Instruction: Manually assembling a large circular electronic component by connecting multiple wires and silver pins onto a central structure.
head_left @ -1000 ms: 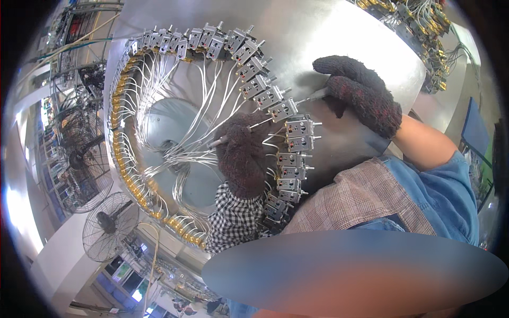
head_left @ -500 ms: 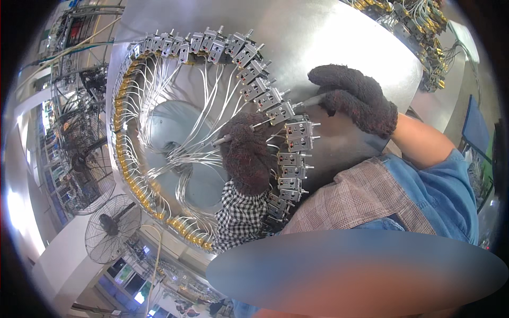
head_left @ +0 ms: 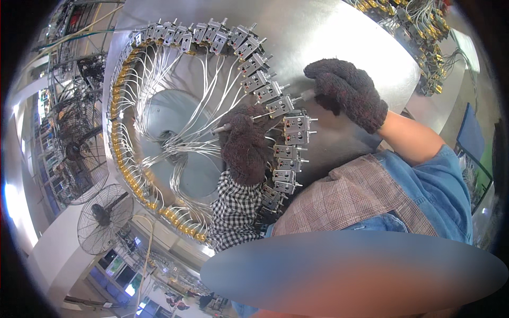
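My left hand (head_left: 245, 151), in a dark knitted glove, is closed around a slim tool inside the ring of metal blocks. The tool's grey handle (head_left: 221, 129) pokes out on one side, and its thin metal shaft (head_left: 261, 115) points at a small silver block (head_left: 280, 105). Outside the ring, my right hand (head_left: 347, 93), gloved alike, grips a short grey rod-like piece (head_left: 307, 95) that meets the outer end of that same block. Its far end is hidden in the fingers. White wires (head_left: 204, 106) pass behind and beside my left hand.
Silver blocks and brass-coloured fittings (head_left: 117, 130) form a large ring around a round grey hub (head_left: 199, 175). A shiny metal surface (head_left: 318, 32) lies beyond. More wired brass parts (head_left: 424, 53) hang at the far right. Caged fans (head_left: 103, 214) stand at the left.
The whole scene has shifted slightly up and left in view. Both hands keep nearly the same places at the block; the right hand's fingers are a little closer together.
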Demonstrator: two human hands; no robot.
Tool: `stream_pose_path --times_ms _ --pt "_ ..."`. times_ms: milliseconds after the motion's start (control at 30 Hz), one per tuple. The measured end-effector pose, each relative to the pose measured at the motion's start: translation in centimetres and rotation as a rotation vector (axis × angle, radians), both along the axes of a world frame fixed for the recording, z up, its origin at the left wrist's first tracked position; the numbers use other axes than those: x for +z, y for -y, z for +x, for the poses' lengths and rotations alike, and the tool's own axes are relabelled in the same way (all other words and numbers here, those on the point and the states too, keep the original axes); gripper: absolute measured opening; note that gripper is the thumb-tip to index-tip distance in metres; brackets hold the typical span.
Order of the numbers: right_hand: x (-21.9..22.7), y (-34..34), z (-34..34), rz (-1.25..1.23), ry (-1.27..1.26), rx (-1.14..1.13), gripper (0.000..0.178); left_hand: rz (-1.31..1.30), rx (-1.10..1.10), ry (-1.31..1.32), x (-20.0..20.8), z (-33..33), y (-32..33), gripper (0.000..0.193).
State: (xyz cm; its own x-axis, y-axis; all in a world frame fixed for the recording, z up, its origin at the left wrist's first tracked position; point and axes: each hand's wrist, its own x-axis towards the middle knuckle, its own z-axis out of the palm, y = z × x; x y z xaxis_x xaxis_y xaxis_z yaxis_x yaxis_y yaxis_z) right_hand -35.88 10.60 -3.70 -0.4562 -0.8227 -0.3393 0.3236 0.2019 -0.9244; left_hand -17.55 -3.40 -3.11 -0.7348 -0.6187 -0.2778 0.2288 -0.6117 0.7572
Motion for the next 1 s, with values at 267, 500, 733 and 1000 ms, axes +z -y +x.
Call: stream_pose_path --times_ms 267,500,733,1000 --pt "-0.3 -0.1 1.8 -0.164 0.013 -0.096 0.026 -0.023 -0.112 0.053 -0.2 1.2 1.2 0.028" --pt "-1.0 -0.5 1.6 0.037 -0.381 0.029 0.029 -0.103 -0.026 0.083 0.7 -0.4 0.2 0.023" --pt "-0.6 0.3 1.9 -0.09 0.023 -0.208 0.03 -0.037 -0.051 0.064 -0.7 -0.4 1.1 0.021" --pt "-0.9 0.3 1.8 -0.048 0.015 -0.239 0.03 -0.048 -0.027 0.037 -0.1 -0.9 0.6 0.021"
